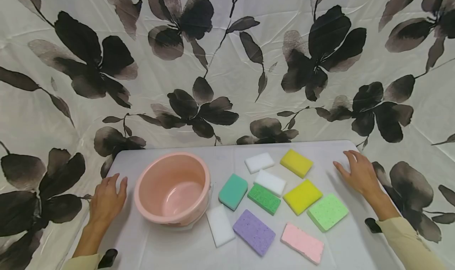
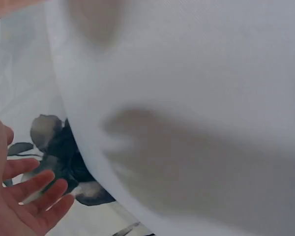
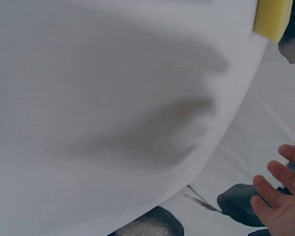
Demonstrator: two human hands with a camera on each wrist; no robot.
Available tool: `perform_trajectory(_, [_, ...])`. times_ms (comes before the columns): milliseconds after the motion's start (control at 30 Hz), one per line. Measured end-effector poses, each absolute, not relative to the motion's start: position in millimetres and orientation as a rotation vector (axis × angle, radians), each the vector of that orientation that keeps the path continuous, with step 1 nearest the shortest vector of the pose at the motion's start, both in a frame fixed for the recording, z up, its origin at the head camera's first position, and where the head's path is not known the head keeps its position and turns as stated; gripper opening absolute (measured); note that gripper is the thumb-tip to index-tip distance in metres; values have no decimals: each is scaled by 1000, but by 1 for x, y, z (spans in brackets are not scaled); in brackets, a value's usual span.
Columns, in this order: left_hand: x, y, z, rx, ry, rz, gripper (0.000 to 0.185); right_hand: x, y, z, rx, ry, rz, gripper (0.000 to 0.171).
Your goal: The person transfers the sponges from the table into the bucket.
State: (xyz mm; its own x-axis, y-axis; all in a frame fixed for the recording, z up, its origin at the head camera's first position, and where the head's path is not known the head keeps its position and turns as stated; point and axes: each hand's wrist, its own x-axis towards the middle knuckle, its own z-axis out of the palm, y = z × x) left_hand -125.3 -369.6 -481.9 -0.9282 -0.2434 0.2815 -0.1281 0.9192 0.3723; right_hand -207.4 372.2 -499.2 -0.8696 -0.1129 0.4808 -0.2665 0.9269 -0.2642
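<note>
A pink plastic tub (image 1: 173,187) stands empty on the left half of a white-clothed table (image 1: 153,246). To its right lie several sponges: white ones (image 1: 259,162), yellow ones (image 1: 296,163), a teal one (image 1: 233,191), a dark green one (image 1: 264,199), a light green one (image 1: 327,212), a purple one (image 1: 254,232) and a pink one (image 1: 302,242). My left hand (image 1: 106,199) rests flat at the table's left edge beside the tub, fingers relaxed (image 2: 24,201). At the right edge my right hand (image 1: 357,174) lies with spread fingers (image 3: 280,196), holding nothing. A yellow sponge corner (image 3: 273,18) shows in the right wrist view.
A floral sheet with dark leaves (image 1: 220,64) hangs behind and around the table. The table's edges lie just outside both hands. A white sponge (image 1: 220,225) lies right against the tub's front side.
</note>
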Motion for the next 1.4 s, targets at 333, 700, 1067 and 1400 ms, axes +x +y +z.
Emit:
perform_trajectory(333, [-122,-352,-460,367,-2686,-741,50,-209,361,-488,217,-2647,525,50])
perform_trajectory(700, [-121,-335,-442,340,-2632,-822,46,-214,345,-479,236,-2631,617,50])
perform_trajectory(1067, [-109,-318,-422,402,-2628,-1015,48,-222,330,-473,250,-2646,690,49])
perform_trajectory(1400, [-103,-307,-412,456,-2643,-1191,52,-229,316,-475,251,-2710,717,50])
